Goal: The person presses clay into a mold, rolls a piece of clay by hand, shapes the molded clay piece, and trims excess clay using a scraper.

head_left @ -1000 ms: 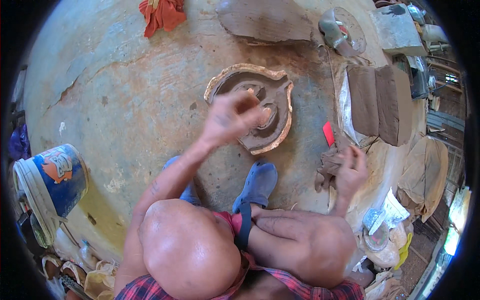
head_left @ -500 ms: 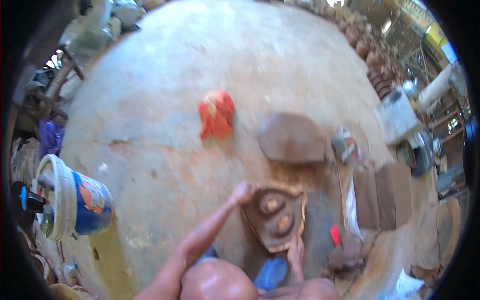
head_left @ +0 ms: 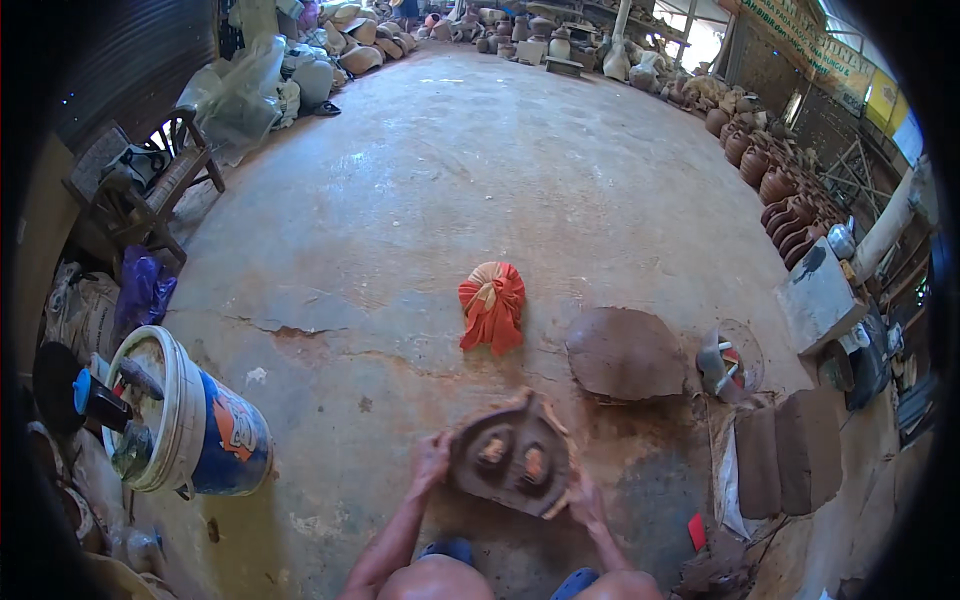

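At far left, the blue-and-white bucket (head_left: 225, 435) stands well apart, so little is risked there. Now the left hand (head_left: 430, 458): the form's left rim is gripped. Between the hands is held the wide brown clay form (head_left: 512, 488); whether the floor (head_left: 340, 440) is touched cannot be told. If it were tipped unevenly, its soft-looking lining could be sagged or cracked. The right rim is grasped by the right hand (head_left: 587, 500); were that rough edge crumbled, the hold could be lost. Farther right, the clay slab (head_left: 625, 350) could be dented by a wide swing.
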The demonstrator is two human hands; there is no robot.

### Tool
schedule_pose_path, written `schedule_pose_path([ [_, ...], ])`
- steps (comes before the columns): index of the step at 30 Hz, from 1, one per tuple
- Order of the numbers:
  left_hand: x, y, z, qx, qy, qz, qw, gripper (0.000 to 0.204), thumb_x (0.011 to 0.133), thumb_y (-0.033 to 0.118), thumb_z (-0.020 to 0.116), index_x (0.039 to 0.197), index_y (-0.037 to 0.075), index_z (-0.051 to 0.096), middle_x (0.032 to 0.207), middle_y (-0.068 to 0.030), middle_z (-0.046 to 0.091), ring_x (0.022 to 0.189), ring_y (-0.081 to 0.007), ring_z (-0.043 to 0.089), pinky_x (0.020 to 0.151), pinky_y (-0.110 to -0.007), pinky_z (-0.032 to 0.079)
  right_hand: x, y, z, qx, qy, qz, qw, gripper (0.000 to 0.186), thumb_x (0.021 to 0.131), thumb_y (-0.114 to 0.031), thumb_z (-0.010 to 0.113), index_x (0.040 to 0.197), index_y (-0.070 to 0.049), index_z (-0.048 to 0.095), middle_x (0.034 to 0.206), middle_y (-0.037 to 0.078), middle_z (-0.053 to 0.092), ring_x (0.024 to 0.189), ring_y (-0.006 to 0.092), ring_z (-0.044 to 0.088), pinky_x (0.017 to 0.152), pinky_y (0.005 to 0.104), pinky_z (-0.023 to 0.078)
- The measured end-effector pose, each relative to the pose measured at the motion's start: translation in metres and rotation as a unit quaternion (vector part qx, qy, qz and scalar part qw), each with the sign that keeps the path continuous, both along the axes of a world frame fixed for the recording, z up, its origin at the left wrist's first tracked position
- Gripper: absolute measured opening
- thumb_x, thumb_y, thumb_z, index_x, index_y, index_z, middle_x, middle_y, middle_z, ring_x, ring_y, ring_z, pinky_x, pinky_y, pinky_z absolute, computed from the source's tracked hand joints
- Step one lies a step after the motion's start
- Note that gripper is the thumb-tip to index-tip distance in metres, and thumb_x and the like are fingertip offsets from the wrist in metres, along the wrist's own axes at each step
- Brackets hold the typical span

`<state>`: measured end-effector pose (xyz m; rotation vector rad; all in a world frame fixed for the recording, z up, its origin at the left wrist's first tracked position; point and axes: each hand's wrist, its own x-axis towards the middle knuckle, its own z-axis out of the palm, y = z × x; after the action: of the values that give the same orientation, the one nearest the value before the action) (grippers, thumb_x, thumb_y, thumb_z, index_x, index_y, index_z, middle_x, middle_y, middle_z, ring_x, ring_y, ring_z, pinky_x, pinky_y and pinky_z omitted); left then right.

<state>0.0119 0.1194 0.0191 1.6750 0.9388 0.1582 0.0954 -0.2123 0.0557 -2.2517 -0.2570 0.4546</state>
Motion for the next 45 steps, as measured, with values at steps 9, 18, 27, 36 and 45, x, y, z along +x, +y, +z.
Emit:
schedule_pose_path([
  [9, -0.074, 0.155, -0.030, 0.157, -0.005, 0.257, 0.953, 0.040, 0.103, 0.033, 0.062, 0.102, -0.004, 0.075, 0.084, -0.0145, 0.074, 0.074, -0.0169, 0.064, 0.071, -0.039, 0.051, 0.024, 0.160, 0.025, 0.113, -0.016, 0.306, 0.945, 0.065, 0.110, -0.054, 0.043, 0.150, -0.004, 0.051, 0.136, 0.026, 0.065, 0.128, 0.0424, 0.062, 0.105, 0.0463, 0.050],
  [18, -0.085, 0.110, 0.039, 0.189, -0.074, 0.328, 0.923, 0.029, 0.101, 0.016, 0.067, 0.123, -0.002, 0.070, 0.098, -0.0104, 0.075, 0.087, -0.0170, 0.068, 0.079, -0.033, 0.054, -0.050, 0.060, 0.008, 0.003, 0.096, 0.179, 0.979, 0.049, 0.111, -0.040, 0.050, 0.141, -0.004, 0.063, 0.135, 0.019, 0.070, 0.127, 0.0309, 0.066, 0.108, 0.0411, 0.050],
  [27, 0.023, -0.011, 0.075, 0.109, -0.288, 0.015, 0.951, 0.040, 0.095, 0.008, 0.075, 0.133, 0.000, 0.065, 0.124, -0.0161, 0.070, 0.113, -0.0231, 0.069, 0.095, -0.036, 0.058, -0.032, -0.019, 0.055, -0.036, 0.046, 0.054, 0.997, 0.043, 0.098, -0.035, 0.070, 0.124, -0.001, 0.072, 0.104, 0.021, 0.077, 0.091, 0.0315, 0.076, 0.080, 0.0414, 0.058],
  [36, 0.162, -0.094, 0.056, -0.233, -0.117, -0.203, 0.944, 0.099, 0.095, 0.035, 0.079, 0.169, 0.011, 0.017, 0.155, -0.0208, 0.050, 0.140, -0.0324, 0.053, 0.107, -0.046, 0.050, 0.157, -0.111, 0.044, -0.054, -0.172, -0.176, 0.968, 0.061, 0.099, -0.035, 0.070, 0.144, 0.003, 0.055, 0.107, 0.019, 0.078, 0.097, 0.0288, 0.076, 0.085, 0.0378, 0.058],
  [45, 0.266, -0.170, 0.020, -0.406, -0.136, -0.018, 0.903, 0.093, 0.092, 0.034, 0.081, 0.164, 0.018, 0.024, 0.144, -0.0089, 0.057, 0.131, -0.0288, 0.057, 0.099, -0.045, 0.052, 0.308, -0.139, -0.019, 0.110, -0.147, -0.293, 0.938, 0.110, 0.088, -0.042, 0.082, 0.165, 0.004, 0.019, 0.142, 0.027, 0.062, 0.132, 0.0312, 0.060, 0.115, 0.0400, 0.041],
])
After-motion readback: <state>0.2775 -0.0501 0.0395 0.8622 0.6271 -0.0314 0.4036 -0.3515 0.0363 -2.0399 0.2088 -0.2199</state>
